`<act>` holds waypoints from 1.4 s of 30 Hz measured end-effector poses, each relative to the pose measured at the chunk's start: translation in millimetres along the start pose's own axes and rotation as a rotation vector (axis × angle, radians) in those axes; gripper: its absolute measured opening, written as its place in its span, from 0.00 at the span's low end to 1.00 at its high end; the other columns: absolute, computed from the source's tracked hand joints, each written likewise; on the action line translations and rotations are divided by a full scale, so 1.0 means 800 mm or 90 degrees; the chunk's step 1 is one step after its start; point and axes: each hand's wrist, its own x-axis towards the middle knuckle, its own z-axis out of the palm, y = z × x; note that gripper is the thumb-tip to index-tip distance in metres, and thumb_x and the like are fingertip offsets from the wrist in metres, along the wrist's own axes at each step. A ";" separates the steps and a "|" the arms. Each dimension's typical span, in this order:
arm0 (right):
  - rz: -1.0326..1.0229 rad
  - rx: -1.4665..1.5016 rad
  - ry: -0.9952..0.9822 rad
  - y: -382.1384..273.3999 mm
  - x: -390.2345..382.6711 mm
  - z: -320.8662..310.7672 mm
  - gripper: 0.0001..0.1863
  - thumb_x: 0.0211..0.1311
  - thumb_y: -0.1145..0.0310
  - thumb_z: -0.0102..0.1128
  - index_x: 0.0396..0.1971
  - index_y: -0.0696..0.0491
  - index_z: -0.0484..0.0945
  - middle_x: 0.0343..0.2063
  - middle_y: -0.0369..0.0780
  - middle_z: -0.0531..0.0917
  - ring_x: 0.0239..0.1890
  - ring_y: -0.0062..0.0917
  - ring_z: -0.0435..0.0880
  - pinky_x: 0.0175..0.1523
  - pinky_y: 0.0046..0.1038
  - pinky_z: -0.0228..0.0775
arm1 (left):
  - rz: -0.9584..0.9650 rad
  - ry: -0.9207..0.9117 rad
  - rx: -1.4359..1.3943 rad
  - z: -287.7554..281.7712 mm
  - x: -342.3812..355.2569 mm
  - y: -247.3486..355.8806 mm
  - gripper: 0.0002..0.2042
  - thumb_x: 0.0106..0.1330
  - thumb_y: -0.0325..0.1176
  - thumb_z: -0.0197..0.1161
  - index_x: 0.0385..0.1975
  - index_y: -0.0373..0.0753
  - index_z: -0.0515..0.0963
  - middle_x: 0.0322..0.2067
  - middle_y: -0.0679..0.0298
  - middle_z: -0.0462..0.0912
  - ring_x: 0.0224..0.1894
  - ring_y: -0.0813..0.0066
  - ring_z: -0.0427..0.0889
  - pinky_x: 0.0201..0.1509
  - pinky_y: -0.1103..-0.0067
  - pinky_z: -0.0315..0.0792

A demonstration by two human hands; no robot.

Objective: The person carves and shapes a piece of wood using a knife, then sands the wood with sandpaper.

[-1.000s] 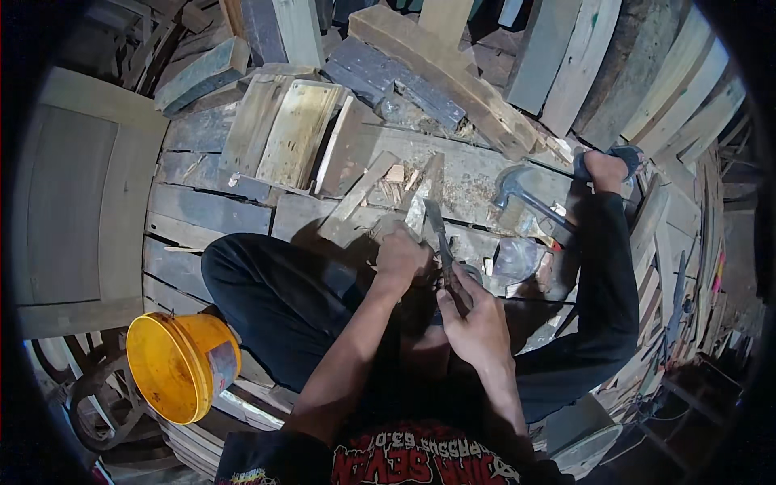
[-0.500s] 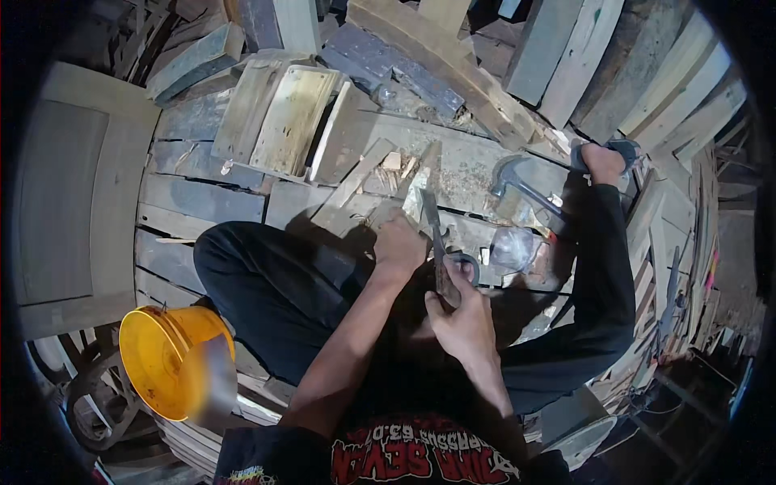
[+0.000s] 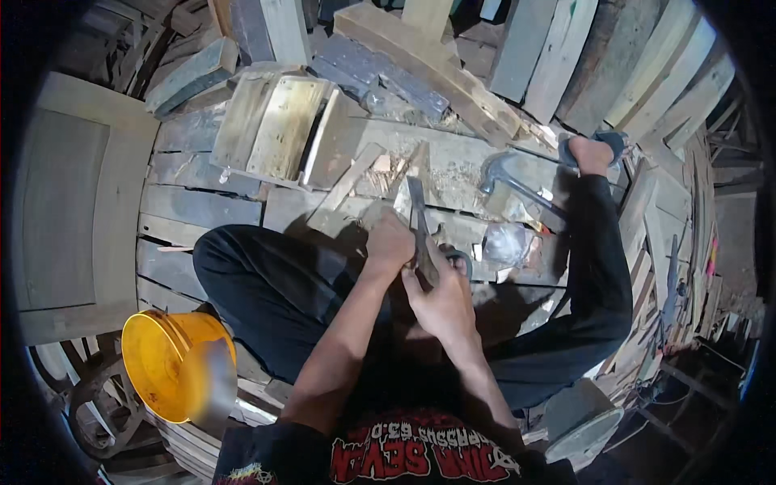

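Observation:
My left hand (image 3: 390, 242) is closed round the near end of a narrow wood strip (image 3: 420, 158), which points away from me over the floorboards. In my right hand (image 3: 444, 299) is a long dark-bladed knife (image 3: 417, 198), its blade pointing away and lying against or just beside the strip; whether they touch I cannot tell. The knife's handle is mostly hidden by my fingers. Close beside those fingers shows a dark ring-shaped thing (image 3: 461, 262). Beyond the hands, wood chips (image 3: 381, 164) and a flat wood piece (image 3: 349, 184) lie on the boards.
A claw hammer (image 3: 524, 191) and a clear plastic bag (image 3: 508, 245) lie to the right, near my bare foot (image 3: 590, 153). A curved wooden block (image 3: 284, 128) stands at the far left. A yellow bucket (image 3: 153, 364) sits at lower left. Timber planks (image 3: 550, 61) lean at the back.
My right hand has moved left and slightly away, bringing the knife closer to the wood strip and my left hand. The left hand keeps its hold. The whole view has shifted slightly.

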 end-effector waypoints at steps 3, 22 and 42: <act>-0.064 0.054 -0.038 0.013 -0.026 0.018 0.32 0.65 0.62 0.63 0.65 0.64 0.72 0.43 0.56 0.88 0.60 0.58 0.79 0.75 0.48 0.59 | -0.045 -0.015 0.099 -0.043 -0.015 -0.014 0.19 0.69 0.35 0.55 0.50 0.23 0.73 0.40 0.34 0.85 0.48 0.36 0.86 0.55 0.56 0.80; -0.037 0.051 -0.033 -0.002 -0.013 0.009 0.25 0.72 0.66 0.53 0.66 0.57 0.74 0.51 0.67 0.80 0.65 0.61 0.73 0.76 0.46 0.58 | -0.074 -0.019 0.069 -0.022 -0.001 -0.019 0.28 0.64 0.40 0.64 0.55 0.22 0.71 0.47 0.33 0.84 0.52 0.37 0.85 0.57 0.58 0.79; 0.073 0.075 -0.152 -0.029 -0.002 -0.039 0.27 0.68 0.60 0.60 0.65 0.53 0.76 0.46 0.57 0.86 0.52 0.52 0.85 0.59 0.42 0.77 | -0.117 0.042 0.078 -0.029 -0.017 -0.014 0.18 0.77 0.35 0.44 0.48 0.24 0.74 0.40 0.36 0.86 0.46 0.38 0.87 0.52 0.56 0.82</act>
